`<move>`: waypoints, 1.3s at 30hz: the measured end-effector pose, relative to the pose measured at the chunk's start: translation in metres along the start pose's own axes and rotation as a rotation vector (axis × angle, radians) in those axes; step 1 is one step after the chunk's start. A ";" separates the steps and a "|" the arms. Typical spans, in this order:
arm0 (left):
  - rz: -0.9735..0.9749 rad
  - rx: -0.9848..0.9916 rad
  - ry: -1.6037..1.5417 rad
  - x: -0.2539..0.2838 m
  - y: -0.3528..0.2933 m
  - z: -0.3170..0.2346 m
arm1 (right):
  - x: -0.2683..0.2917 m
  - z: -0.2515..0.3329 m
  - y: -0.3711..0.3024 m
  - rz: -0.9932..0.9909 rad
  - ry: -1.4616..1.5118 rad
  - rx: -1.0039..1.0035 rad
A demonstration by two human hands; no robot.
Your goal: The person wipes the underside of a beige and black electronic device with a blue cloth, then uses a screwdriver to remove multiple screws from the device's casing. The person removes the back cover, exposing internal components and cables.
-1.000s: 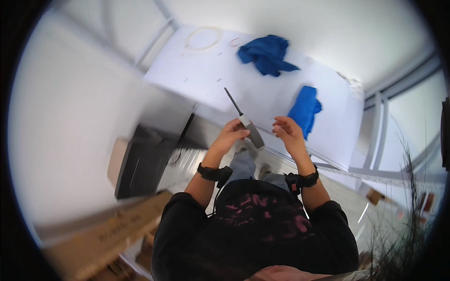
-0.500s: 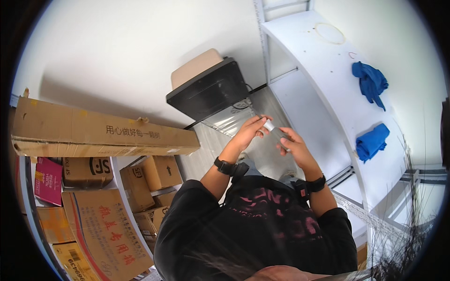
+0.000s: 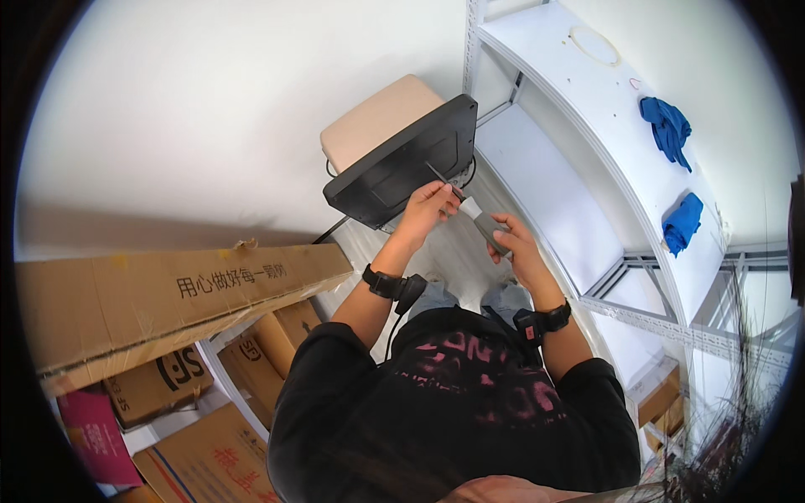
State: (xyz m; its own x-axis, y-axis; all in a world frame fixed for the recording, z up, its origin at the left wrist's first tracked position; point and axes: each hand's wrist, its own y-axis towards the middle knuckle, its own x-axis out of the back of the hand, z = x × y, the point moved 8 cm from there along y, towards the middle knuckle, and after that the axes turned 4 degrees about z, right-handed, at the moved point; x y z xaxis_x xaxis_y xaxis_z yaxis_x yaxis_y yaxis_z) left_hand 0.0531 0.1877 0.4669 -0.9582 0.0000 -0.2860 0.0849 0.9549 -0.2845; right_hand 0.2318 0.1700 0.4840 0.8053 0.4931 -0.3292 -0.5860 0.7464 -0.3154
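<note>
A screwdriver (image 3: 482, 220) with a grey handle, a pale collar and a thin dark shaft is held in front of me, slanting up to the left. My right hand (image 3: 518, 249) is closed round the handle. With thumb and fingers, my left hand (image 3: 428, 215) pinches the shaft just beyond the collar. In this view the shaft's tip overlaps a black rectangular panel (image 3: 390, 180); whether they touch, I cannot tell. A beige box-shaped piece (image 3: 381, 121) sits against the panel's far side.
On the right, a white shelf (image 3: 579, 92) carries two blue cloths (image 3: 667, 130) (image 3: 683, 222) and a pale ring (image 3: 595, 44). A long cardboard box (image 3: 168, 289) lies atop the left shelving, with several cartons (image 3: 239, 356) below. White walls stand behind.
The view has shifted, and the black panel appears nearer my hands. The screwdriver's dark shaft now shows plainly, pointing at the panel. Both hands keep their hold.
</note>
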 end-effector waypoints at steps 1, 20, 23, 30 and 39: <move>0.000 -0.007 -0.012 0.005 0.003 0.001 | -0.004 -0.002 0.003 -0.013 -0.002 -0.001; -0.142 -0.118 -0.156 0.046 0.011 -0.019 | -0.044 -0.009 0.034 -0.046 0.116 0.041; -0.140 -0.131 -0.154 0.046 0.010 -0.020 | -0.044 -0.011 0.034 -0.039 0.150 0.053; -0.120 -0.145 -0.155 0.045 0.011 -0.021 | -0.046 -0.015 0.033 -0.047 0.180 0.057; -0.089 -0.145 -0.175 0.050 0.014 -0.017 | -0.047 -0.016 0.034 -0.061 0.247 0.011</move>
State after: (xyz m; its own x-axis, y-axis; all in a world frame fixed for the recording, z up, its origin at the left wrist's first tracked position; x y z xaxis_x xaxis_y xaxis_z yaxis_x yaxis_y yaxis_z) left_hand 0.0017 0.2067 0.4644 -0.8972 -0.1250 -0.4236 -0.0494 0.9815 -0.1849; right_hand 0.1720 0.1652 0.4745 0.7920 0.3233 -0.5178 -0.5344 0.7772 -0.3322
